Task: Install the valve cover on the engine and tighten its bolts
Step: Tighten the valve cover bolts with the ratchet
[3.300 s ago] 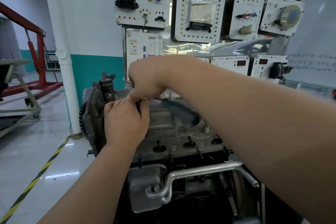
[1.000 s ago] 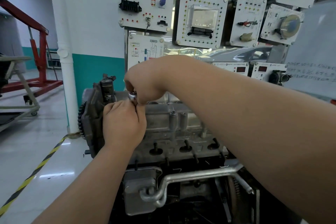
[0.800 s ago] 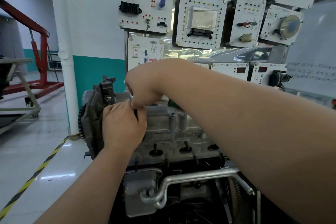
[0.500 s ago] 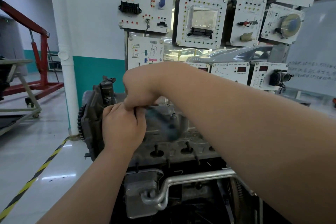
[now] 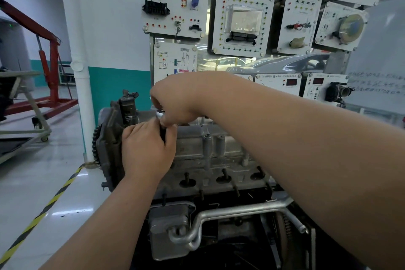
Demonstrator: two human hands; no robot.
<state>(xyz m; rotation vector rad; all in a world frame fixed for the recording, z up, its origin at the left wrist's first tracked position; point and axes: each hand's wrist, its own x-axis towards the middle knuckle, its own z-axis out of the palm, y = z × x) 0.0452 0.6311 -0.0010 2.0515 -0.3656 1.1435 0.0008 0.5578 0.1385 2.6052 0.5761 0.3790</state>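
The grey metal valve cover point(image 5: 210, 149) lies on top of the engine point(image 5: 197, 182) in front of me. My right hand point(image 5: 175, 103) is closed around a ratchet wrench whose chrome head point(image 5: 160, 114) shows under my fingers, at the cover's left end. Just below it, my left hand point(image 5: 144, 149) grips the dark socket shaft point(image 5: 163, 132) that stands on a bolt there. The bolt itself and the wrench handle are hidden by my hands.
A toothed sprocket point(image 5: 95, 147) sits on the engine's left face. A silver pipe point(image 5: 230, 212) runs along the engine's lower front. White training panels point(image 5: 241, 22) hang behind. A white pillar point(image 5: 81, 61), red engine crane point(image 5: 50, 57) and yellow-black floor tape point(image 5: 43, 210) are at left.
The blurred dark wrench handle that swung out to the right over the cover half a second ago is now tucked back under my right hand. Both hands stay at the same bolt.
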